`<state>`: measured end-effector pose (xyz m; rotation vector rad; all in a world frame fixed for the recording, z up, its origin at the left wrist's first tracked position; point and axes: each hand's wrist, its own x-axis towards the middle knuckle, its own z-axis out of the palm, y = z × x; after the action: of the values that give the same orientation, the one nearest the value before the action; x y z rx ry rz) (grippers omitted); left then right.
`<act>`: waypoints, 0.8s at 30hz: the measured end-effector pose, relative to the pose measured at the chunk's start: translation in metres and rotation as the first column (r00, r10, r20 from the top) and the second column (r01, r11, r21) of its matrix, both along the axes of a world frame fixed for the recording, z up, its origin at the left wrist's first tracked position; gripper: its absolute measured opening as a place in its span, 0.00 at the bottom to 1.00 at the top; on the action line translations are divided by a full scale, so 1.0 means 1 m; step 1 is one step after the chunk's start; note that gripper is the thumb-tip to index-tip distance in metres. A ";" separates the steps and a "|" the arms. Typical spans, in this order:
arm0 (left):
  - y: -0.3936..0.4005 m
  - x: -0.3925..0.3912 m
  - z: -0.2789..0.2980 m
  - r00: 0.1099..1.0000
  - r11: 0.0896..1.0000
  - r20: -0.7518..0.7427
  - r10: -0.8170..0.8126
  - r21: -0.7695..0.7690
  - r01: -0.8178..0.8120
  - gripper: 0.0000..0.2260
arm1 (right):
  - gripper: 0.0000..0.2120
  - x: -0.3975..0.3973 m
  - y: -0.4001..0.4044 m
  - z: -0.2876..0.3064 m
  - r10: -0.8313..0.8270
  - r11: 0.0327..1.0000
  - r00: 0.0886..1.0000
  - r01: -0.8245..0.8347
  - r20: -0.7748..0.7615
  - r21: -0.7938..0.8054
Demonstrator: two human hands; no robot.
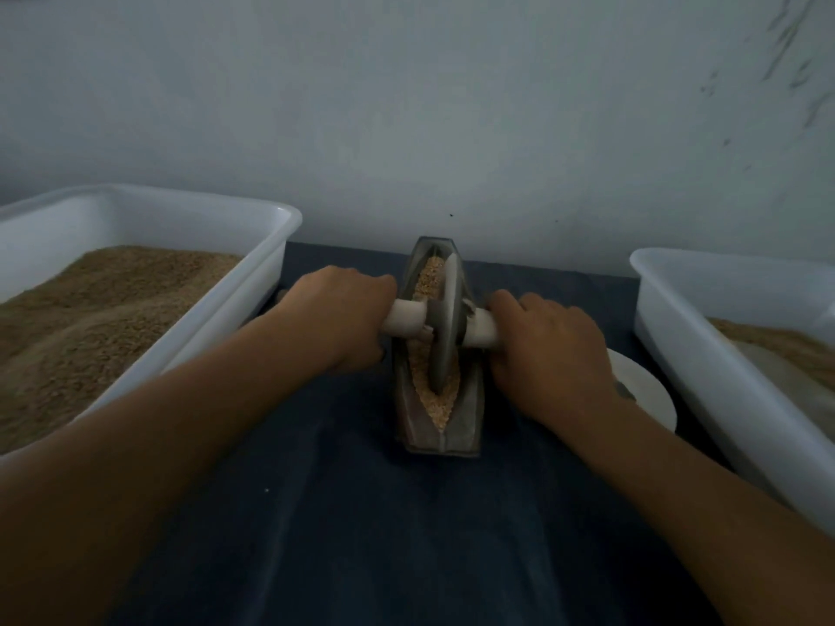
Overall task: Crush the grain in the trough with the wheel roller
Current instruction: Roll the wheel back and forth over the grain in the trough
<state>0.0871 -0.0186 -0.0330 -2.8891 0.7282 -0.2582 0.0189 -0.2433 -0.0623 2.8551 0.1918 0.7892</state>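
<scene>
Pale tan crushed grain (424,282) fills the groove of a grey boat-shaped metal trough (465,426), which sits lengthwise at centre of the bench, its far tip near the wall. A grey metal disc wheel roller (445,327) stands upright in the groove, rim down in the grain, slightly tilted. Its pale wooden axle handle (406,316) sticks out both sides. Left hand (341,316) wraps the left end, fingers curled around it; right hand (549,341) grips the right end the same way — both forearms reach in from the near edge. Dark blue cloth (339,512) covers the bench. White plastic tub (271,264) of brown grain on the left, second white plastic tub (668,336) on the right — partly filled. A white round plate (646,390) peeks out beside the right wrist.
</scene>
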 end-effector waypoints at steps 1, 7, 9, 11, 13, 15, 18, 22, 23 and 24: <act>0.001 -0.003 0.001 1.000 1.000 0.023 -0.009 -0.024 0.009 0.18 | 0.15 -0.003 0.000 0.001 0.004 1.000 1.000 -0.004 -0.017 0.020; 0.015 -0.024 0.007 0.990 0.983 0.133 -0.039 -0.171 0.062 0.14 | 0.14 -0.018 -0.001 0.004 0.040 0.996 0.999 -0.037 -0.029 0.086; 0.018 -0.030 0.008 0.988 0.980 0.149 -0.043 -0.188 0.071 0.13 | 0.15 -0.021 0.001 0.006 0.041 0.996 0.999 -0.040 -0.019 0.076; 0.020 -0.036 0.008 0.987 0.977 0.159 -0.037 -0.199 0.069 0.12 | 0.14 -0.024 0.001 0.007 0.041 0.997 0.999 -0.041 -0.005 0.061; 0.018 -0.043 0.005 0.984 0.973 0.177 -0.034 -0.220 0.073 0.11 | 0.14 -0.026 0.000 0.007 0.041 0.997 0.999 -0.042 0.016 0.059; 0.016 -0.047 -0.002 0.977 0.971 0.210 -0.033 -0.226 0.081 0.12 | 0.13 -0.026 0.000 0.006 0.038 0.998 0.999 -0.040 0.030 0.054; 0.011 -0.047 -0.011 0.966 0.979 0.256 -0.019 -0.192 0.070 0.14 | 0.12 -0.018 0.001 0.003 0.055 0.997 0.998 -0.057 0.037 0.055; -0.001 -0.035 -0.015 0.945 0.987 0.316 0.079 -0.159 -0.029 0.18 | 0.11 0.005 -0.004 0.002 0.037 0.996 0.997 -0.032 -0.061 0.085; -0.004 -0.029 -0.015 0.944 0.988 0.316 0.093 -0.147 -0.049 0.18 | 0.12 0.011 -0.006 0.001 0.023 0.995 0.997 -0.016 -0.078 0.094; -0.007 -0.023 -0.014 0.946 0.989 0.307 0.103 -0.134 -0.064 0.19 | 0.12 0.017 -0.008 -0.001 0.010 0.995 0.997 -0.002 -0.082 0.096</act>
<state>0.0645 -0.0259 -0.0472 -2.8796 0.5493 -0.7551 0.0361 -0.2514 -0.0629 2.9809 0.1779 0.7010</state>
